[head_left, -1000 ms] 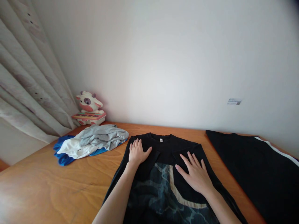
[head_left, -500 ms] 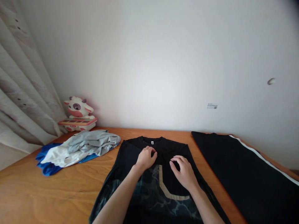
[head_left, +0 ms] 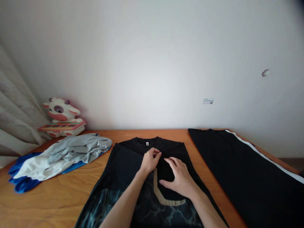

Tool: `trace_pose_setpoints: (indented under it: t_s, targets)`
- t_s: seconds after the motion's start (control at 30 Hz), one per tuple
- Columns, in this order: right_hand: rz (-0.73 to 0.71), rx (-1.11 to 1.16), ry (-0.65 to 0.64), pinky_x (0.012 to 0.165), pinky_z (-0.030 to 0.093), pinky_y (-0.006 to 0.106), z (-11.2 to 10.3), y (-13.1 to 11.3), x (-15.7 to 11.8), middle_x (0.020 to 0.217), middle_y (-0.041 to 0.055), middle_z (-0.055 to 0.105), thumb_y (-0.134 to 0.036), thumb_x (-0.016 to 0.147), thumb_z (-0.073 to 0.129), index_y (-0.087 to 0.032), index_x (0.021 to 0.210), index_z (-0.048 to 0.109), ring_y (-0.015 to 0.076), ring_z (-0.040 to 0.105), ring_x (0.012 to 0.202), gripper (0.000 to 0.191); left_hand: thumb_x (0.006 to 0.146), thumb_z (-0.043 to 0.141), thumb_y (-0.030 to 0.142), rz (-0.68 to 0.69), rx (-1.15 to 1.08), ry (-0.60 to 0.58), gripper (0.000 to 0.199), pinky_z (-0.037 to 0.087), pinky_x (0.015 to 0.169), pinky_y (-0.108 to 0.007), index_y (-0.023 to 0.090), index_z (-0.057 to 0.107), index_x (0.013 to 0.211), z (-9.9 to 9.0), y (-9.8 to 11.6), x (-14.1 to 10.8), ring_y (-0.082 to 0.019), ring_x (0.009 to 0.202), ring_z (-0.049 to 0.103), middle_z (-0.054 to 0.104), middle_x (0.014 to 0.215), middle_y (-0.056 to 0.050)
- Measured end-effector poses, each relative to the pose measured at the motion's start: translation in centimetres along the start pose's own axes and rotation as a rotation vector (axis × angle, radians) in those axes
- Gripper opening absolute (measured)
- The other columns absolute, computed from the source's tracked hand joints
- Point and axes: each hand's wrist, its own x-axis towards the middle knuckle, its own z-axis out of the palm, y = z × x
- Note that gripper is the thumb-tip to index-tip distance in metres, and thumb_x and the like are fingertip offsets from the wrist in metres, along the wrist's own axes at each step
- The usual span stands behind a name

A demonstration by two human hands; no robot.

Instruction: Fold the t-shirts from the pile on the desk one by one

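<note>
Since a second ago, both hands have been drawn inward from a flat, spread pose over the black crew-neck shirt (head_left: 125, 164). The left hand (head_left: 150, 161) is now curled, thumb and fingers brought together; whether cloth is pinched cannot be told. The right hand (head_left: 179, 177) is held open just beside it, thumb parted from fingers. The shirt is spread beneath both hands, its neck label (head_left: 147, 143) seen beyond the left. Well left of the left hand, crumpled clothes (head_left: 79, 148) are piled; right of the right hand, a white-striped black garment (head_left: 235, 174) is laid.
</note>
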Motion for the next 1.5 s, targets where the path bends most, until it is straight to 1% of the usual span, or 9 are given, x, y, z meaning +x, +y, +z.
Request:
trace_pose_setpoints:
  t_s: [0.37,0.5,0.63,0.77,1.0,1.2,1.33,1.4,1.5]
  targets:
    - [-0.06,0.045,-0.007,0.114,0.041,0.048,-1.4,-1.1,0.0,0.145,0.0114,0.055,-0.052,0.076,0.078,-0.027,0.146,0.051,0.0324,0.05,0.135,0.079,0.081,0.072,0.044,-0.226,-0.536,0.055,0.034,0.056,0.06,-0.024,0.018,0.061,0.101,-0.9,0.2,0.7,-0.01,0.059,0.064,0.063,0.072,0.003]
    - [0.034,0.128,0.114,0.108,0.046,0.042,-1.4,0.5,0.3,0.131,0.0104,0.065,-0.055,0.1,0.045,-0.025,0.128,0.064,0.0258,0.06,0.125,0.046,0.084,0.068,0.028,-0.25,-0.51,0.06,0.018,0.055,0.056,-0.021,0.018,0.061,0.098,-1.2,0.1,0.4,-0.01,0.056,0.062,0.059,0.066,0.005]
    - [0.117,0.056,0.309,0.11,0.046,0.044,-0.3,3.6,0.7,0.13,0.0152,0.067,-0.047,0.103,0.034,-0.018,0.123,0.066,0.0274,0.061,0.125,0.048,0.085,0.063,0.019,-0.249,-0.415,0.044,0.008,0.053,0.051,-0.021,0.018,0.061,0.093,-1.1,-0.2,0.3,-0.011,0.051,0.06,0.058,0.06,0.006]
    - [0.171,-0.144,0.225,0.113,0.043,0.048,0.7,5.1,0.4,0.143,0.0195,0.06,-0.044,0.101,0.036,-0.01,0.134,0.062,0.0308,0.054,0.135,0.054,0.09,0.057,0.018,-0.213,-0.303,0.014,0.006,0.055,0.055,-0.024,0.019,0.06,0.095,-1.1,-0.2,0.1,-0.012,0.052,0.062,0.061,0.065,0.005]
    - [0.41,-0.43,0.02,0.113,0.035,0.064,0.5,4.0,0.2,0.158,0.0185,0.045,-0.038,0.101,0.032,-0.011,0.144,0.057,0.0361,0.039,0.147,0.056,0.085,0.066,0.015,0.037,0.075,0.064,0.017,0.053,0.087,-0.032,0.021,0.066,0.1,-1.2,0.3,-1.3,-0.02,0.092,0.067,0.069,0.098,-0.004]
    - [0.272,-0.378,-0.017,0.121,0.022,0.06,0.2,2.6,4.5,0.164,0.015,0.035,-0.038,0.104,0.029,-0.016,0.153,0.046,0.0295,0.025,0.155,0.056,0.092,0.061,0.021,0.207,0.396,0.046,0.019,0.051,0.094,-0.036,0.02,0.065,0.11,-1.0,0.6,-1.7,-0.024,0.103,0.065,0.065,0.115,-0.01]
    - [0.4,-0.324,-0.117,0.118,0.019,0.069,1.1,2.9,6.8,0.166,0.021,0.03,-0.051,0.104,0.026,-0.013,0.158,0.036,0.0342,0.022,0.155,0.067,0.092,0.063,0.026,0.292,0.492,0.069,0.016,0.049,0.096,-0.039,0.02,0.068,0.106,-1.4,2.0,-2.2,-0.028,0.107,0.062,0.066,0.114,-0.01]
    - [0.442,-0.331,-0.139,0.116,0.018,0.072,1.5,3.8,7.1,0.165,0.0224,0.029,-0.052,0.104,0.026,-0.012,0.159,0.034,0.0355,0.023,0.155,0.069,0.091,0.065,0.03,0.396,0.518,-0.068,0.013,0.05,0.089,-0.036,0.021,0.07,0.1,-1.2,2.8,-2.6,-0.026,0.098,0.065,0.07,0.104,-0.008]
    - [0.459,-0.343,-0.156,0.118,0.02,0.07,1.7,5.3,7.1,0.166,0.0196,0.028,-0.047,0.104,0.023,-0.011,0.159,0.034,0.0328,0.024,0.155,0.066,0.088,0.071,0.043,0.657,0.534,-0.421,0.021,0.05,0.075,-0.03,0.022,0.072,0.089,0.0,3.7,-3.6,-0.021,0.08,0.067,0.071,0.086,-0.004]
